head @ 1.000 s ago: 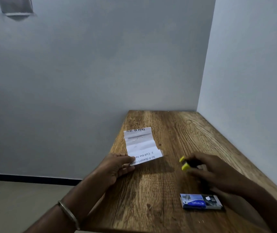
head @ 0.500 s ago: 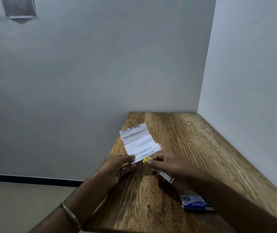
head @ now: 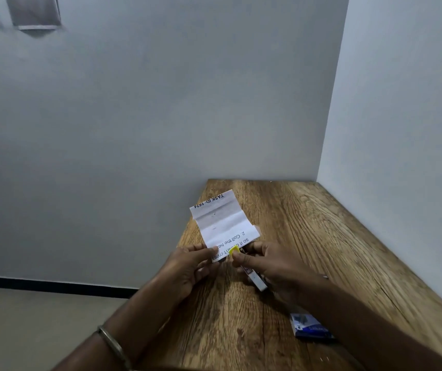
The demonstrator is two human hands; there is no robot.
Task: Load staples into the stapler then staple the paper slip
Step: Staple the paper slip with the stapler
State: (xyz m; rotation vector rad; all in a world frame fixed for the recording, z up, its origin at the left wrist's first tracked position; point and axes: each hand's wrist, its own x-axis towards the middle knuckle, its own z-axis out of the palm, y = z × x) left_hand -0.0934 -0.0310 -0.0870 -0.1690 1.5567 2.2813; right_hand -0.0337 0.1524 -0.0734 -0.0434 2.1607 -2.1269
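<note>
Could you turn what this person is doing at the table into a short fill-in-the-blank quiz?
1. The left hand pinches the near edge of the white ____.
2. The right hand brings a stapler whose tip is coloured ____ to the paper slip.
3. The blue staple box lies on the wooden ____, nearer the camera than the stapler.
4. The wrist with a metal bangle is the ____ one.

Missing words: paper slip; yellow; table; left

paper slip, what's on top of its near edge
The stapler's yellow tip sits over the paper slip's near edge, with the left hand's thumb beside it. The right hand covers most of the stapler.
</note>
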